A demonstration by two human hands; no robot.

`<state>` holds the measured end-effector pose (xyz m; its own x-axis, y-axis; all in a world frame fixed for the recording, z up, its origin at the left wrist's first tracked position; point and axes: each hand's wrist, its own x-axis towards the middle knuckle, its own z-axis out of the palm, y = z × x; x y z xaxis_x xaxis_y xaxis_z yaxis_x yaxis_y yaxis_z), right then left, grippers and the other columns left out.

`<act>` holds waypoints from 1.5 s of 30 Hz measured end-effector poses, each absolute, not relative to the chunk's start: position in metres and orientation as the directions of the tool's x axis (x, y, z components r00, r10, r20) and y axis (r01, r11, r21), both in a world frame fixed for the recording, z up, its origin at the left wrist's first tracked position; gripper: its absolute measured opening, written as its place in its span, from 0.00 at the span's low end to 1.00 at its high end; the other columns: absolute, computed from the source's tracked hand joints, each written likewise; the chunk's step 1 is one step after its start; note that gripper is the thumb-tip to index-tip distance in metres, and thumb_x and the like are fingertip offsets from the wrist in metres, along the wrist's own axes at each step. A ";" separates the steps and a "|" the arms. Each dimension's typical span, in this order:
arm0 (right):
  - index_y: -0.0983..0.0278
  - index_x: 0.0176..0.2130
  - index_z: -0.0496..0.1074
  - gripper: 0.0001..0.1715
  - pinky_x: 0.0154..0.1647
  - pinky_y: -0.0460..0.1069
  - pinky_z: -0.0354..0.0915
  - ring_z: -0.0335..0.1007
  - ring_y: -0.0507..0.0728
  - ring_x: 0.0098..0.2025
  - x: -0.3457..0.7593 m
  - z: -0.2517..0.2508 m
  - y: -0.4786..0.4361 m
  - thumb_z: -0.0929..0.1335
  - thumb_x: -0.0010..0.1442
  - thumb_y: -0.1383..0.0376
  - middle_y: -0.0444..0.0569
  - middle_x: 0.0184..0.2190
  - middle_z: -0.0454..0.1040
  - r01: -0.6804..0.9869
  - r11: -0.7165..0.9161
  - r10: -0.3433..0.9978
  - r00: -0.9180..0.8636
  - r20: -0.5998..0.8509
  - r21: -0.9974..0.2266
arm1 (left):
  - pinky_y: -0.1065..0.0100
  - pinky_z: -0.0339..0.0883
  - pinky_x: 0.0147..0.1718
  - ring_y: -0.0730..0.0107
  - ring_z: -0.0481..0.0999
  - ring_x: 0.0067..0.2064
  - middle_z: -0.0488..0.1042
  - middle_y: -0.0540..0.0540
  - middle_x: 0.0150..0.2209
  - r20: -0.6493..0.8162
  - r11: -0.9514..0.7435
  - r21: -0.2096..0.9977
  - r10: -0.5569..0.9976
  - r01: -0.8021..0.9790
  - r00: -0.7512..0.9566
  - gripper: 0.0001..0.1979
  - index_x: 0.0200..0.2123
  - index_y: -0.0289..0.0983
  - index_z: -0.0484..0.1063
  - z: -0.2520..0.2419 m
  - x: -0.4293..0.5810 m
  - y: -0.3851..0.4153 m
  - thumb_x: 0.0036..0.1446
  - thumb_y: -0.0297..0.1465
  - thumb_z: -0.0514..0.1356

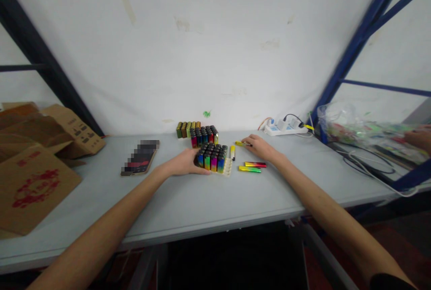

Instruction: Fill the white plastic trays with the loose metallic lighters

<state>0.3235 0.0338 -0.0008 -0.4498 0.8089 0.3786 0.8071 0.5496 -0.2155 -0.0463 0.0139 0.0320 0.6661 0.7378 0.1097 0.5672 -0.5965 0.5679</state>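
Observation:
My left hand (186,163) grips the left side of a block of colourful lighters (210,161) with black tops, thumb at the front and fingers partly hidden behind. The lighters stand upright in a pale plastic tray (228,168), whose right-hand slots hold none. To the right, my right hand (259,147) has its fingers closed on a yellow lighter (243,143) lying near the tabletop. Another yellow lighter (232,152) lies between the tray and that hand. Closer to me lie a red-and-yellow lighter (255,164) and a green-and-yellow lighter (249,169).
Behind the tray stand more upright lighters (204,135) and a yellowish group (188,129). A phone (140,157) and open cardboard boxes (40,182) are at left. A power strip (286,127) sits by the wall. Another person's hand (419,139) is at far right, beside plastic bags (357,124).

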 end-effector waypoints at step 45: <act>0.60 0.22 0.55 0.19 0.27 0.48 0.46 0.47 0.50 0.24 0.249 0.025 -0.023 0.65 0.58 0.55 0.38 0.20 0.50 0.508 0.434 0.869 -0.018 0.495 -0.744 | 0.55 0.73 0.57 0.47 0.80 0.55 0.80 0.42 0.56 0.061 -0.567 0.581 0.745 0.583 0.664 0.39 0.55 0.37 0.75 0.040 -0.044 0.013 0.44 0.52 0.74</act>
<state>0.2492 -0.0226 0.0251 -0.0178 0.8686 0.4952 0.5085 0.4343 -0.7436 -0.0442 0.0128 0.0399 0.6641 0.7452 0.0606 0.5834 -0.5671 0.5814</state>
